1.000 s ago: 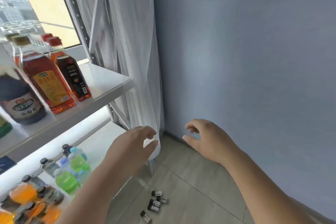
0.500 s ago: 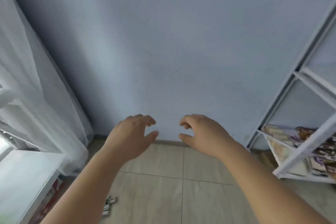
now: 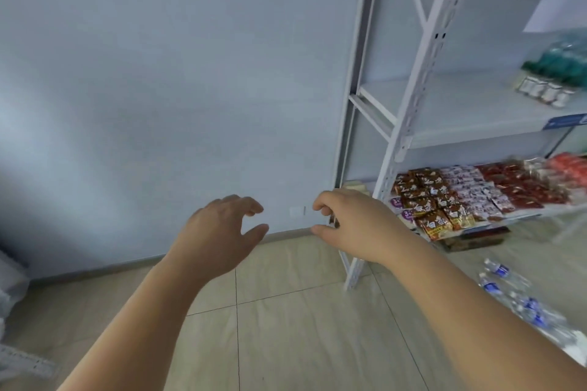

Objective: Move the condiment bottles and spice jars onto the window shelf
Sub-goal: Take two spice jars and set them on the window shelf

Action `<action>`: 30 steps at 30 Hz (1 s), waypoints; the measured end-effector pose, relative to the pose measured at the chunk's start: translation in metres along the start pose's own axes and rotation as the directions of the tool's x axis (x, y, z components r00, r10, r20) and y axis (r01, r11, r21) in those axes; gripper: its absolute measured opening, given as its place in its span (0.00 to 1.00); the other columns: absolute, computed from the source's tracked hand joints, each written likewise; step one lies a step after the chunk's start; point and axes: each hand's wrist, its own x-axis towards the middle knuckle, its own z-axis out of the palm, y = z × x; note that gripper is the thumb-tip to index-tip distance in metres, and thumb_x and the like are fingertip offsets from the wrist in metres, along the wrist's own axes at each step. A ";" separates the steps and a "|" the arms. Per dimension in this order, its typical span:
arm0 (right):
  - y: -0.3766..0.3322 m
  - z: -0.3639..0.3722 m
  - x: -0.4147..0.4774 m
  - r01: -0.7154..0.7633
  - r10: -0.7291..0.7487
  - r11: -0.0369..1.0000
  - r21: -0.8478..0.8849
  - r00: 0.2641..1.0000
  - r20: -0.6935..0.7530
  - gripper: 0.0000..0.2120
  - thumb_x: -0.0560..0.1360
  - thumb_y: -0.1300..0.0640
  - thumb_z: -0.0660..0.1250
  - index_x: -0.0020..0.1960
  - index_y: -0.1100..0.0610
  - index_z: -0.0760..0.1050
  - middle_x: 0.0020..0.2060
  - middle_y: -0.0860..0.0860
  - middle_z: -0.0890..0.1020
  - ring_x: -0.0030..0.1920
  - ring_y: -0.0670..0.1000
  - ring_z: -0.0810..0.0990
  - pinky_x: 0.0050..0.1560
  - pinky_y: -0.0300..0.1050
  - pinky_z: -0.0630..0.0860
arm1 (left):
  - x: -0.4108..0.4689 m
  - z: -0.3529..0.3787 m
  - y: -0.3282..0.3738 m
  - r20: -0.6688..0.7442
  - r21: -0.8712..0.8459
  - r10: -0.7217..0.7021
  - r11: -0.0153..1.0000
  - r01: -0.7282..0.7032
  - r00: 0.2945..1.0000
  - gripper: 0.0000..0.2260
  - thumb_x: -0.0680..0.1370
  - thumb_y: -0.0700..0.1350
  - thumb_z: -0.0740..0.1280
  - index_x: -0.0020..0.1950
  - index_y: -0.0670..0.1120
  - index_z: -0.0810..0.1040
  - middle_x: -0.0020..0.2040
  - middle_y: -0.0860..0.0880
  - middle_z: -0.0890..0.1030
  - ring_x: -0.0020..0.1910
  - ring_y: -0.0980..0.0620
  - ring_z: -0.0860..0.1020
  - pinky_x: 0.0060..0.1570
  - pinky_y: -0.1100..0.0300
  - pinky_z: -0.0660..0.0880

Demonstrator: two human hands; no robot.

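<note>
Nothing is gripped by either hand: the left hand [image 3: 219, 238] and the right hand [image 3: 355, 225] are held out side by side, fingers loosely curled, before a plain pale blue-grey wall [image 3: 158, 73]. A row of small blurred jars with white labels [image 3: 544, 91] is seen far right on the middle board of a white metal shelving rack [image 3: 409, 105], with blurred green bottles [image 3: 559, 63] just behind, well apart from both hands. Red and brown snack packets [image 3: 444, 200] are laid on the board below, and clear plastic water bottles with blue labels [image 3: 508, 286] are lying on the beige tiled floor [image 3: 286, 327] nearby.
</note>
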 end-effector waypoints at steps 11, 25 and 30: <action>0.095 -0.022 0.016 -0.089 0.089 0.996 0.015 0.995 -0.037 0.19 0.78 0.40 0.66 0.66 0.45 0.73 0.57 0.41 0.78 0.56 0.45 0.76 0.54 0.49 0.77 | 0.079 0.040 0.063 0.050 -0.018 0.084 0.996 -0.083 0.995 0.15 0.80 0.61 0.65 0.65 0.59 0.76 0.60 0.63 0.79 0.62 0.59 0.77 0.62 0.57 0.74; 0.214 -0.082 0.034 -0.216 0.216 0.976 0.008 0.973 -0.083 0.17 0.79 0.42 0.66 0.66 0.46 0.73 0.57 0.42 0.79 0.54 0.44 0.78 0.53 0.47 0.79 | 0.204 0.071 0.166 0.086 -0.031 0.250 0.968 -0.248 0.964 0.15 0.80 0.60 0.64 0.66 0.59 0.76 0.60 0.62 0.79 0.62 0.59 0.77 0.61 0.57 0.74; 0.269 -0.101 0.024 -0.245 0.244 0.969 0.004 0.964 -0.106 0.16 0.80 0.43 0.65 0.66 0.46 0.73 0.58 0.43 0.78 0.56 0.46 0.78 0.55 0.48 0.78 | 0.226 0.087 0.218 0.097 -0.034 0.276 0.961 -0.274 0.956 0.15 0.81 0.60 0.64 0.66 0.60 0.76 0.61 0.63 0.79 0.62 0.60 0.76 0.62 0.60 0.73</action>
